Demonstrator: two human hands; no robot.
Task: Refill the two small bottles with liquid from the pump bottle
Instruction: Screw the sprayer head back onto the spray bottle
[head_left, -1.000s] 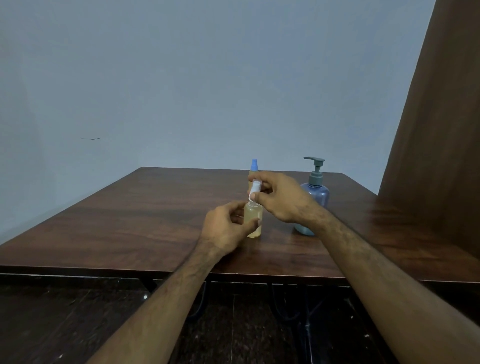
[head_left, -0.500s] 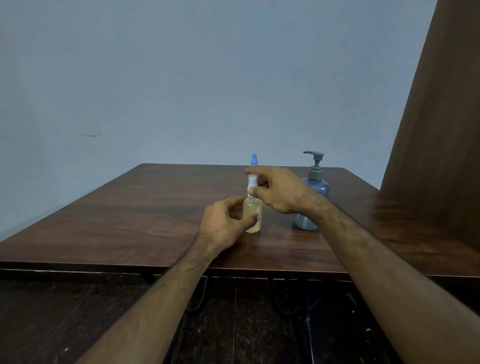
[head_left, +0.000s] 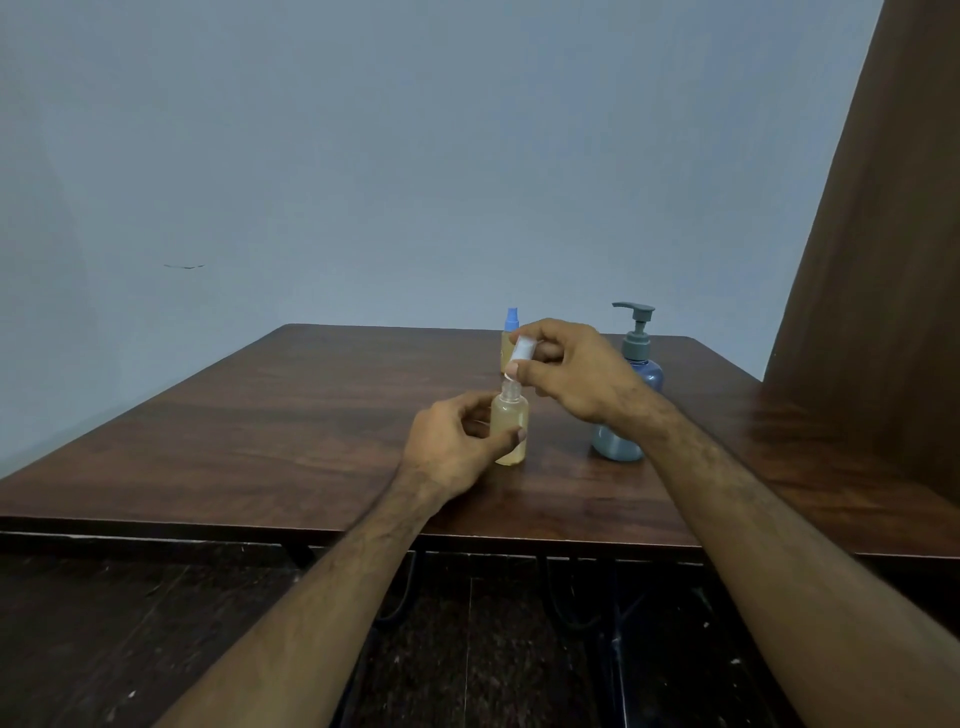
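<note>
A small clear bottle (head_left: 510, 423) with yellowish liquid stands on the wooden table (head_left: 291, 415). My left hand (head_left: 449, 447) grips its body between thumb and fingers. My right hand (head_left: 569, 371) pinches the bottle's white cap (head_left: 522, 349) just above the bare neck, and the cap is tilted. A second small bottle with a blue cap (head_left: 510, 326) stands behind, mostly hidden by my right hand. The blue pump bottle (head_left: 631, 387) with a grey pump head stands to the right, partly behind my right wrist.
A brown wooden panel (head_left: 878, 291) rises along the table's right side. A pale wall stands behind the table. The table's front edge (head_left: 208, 525) runs below my forearms, with a dark floor underneath.
The white cap has come off the near bottle's neck and my right hand has lifted it slightly and tilted it. My left hand keeps its grip on the bottle.
</note>
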